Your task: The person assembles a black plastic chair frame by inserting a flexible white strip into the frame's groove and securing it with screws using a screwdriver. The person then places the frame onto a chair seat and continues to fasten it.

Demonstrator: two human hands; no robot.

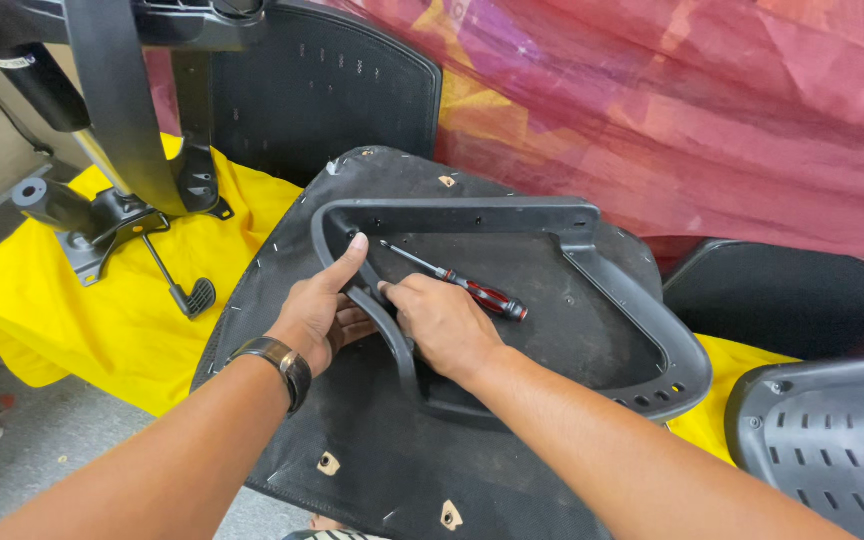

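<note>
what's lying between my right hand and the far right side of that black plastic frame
In the head view, a red-handled screwdriver lies on the dark seat underside, between the right hand and the frame.

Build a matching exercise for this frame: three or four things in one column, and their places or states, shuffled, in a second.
Things:
1. red-and-black-handled screwdriver
2. dark metal wristband
3. yellow cloth
4. left hand

Places or states:
A. spread under the black chair mechanism with its lever
B. lying inside the grey plastic frame on the black upturned seat pad
C. thumb stretched up along the frame's curved edge
D. worn on the left forearm

Pairs: 1-B, 2-D, 3-A, 4-C. The right hand grips the same curved frame edge beside the left.
</note>
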